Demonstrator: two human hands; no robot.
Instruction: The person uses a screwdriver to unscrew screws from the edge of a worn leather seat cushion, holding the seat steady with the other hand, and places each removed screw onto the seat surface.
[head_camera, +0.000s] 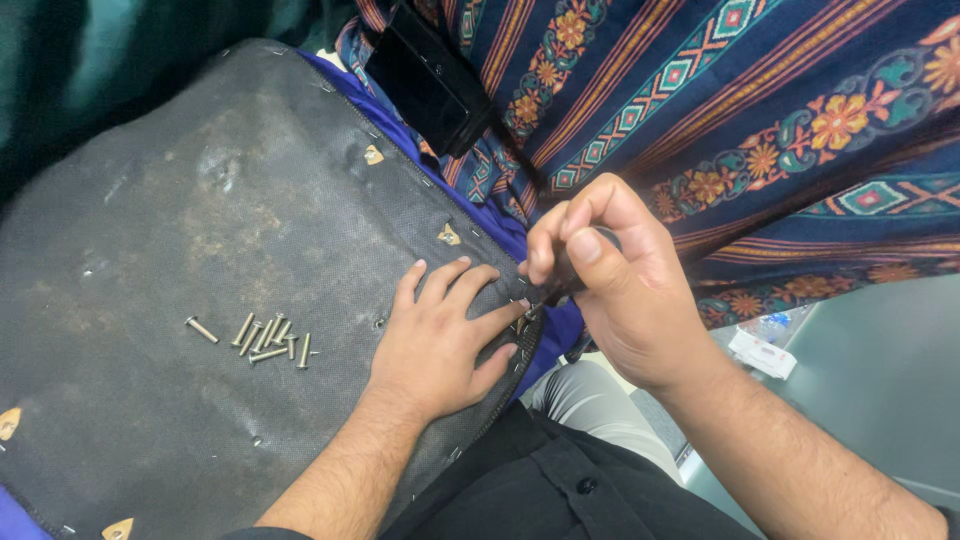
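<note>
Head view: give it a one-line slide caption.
Left hand flat on a dark fabric panel, right hand pinching a thin tool at its edge, loose screws nearby.

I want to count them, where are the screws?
The screws lie loose on the dark panel, just left of the left hand.

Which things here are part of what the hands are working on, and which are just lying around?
In use:
- left hand, pressing flat on the dark fabric panel
- right hand, pinching a small dark tool at the panel's edge
- staples along that edge

Lying about:
- loose screws
- patterned cloth
- black device
</note>
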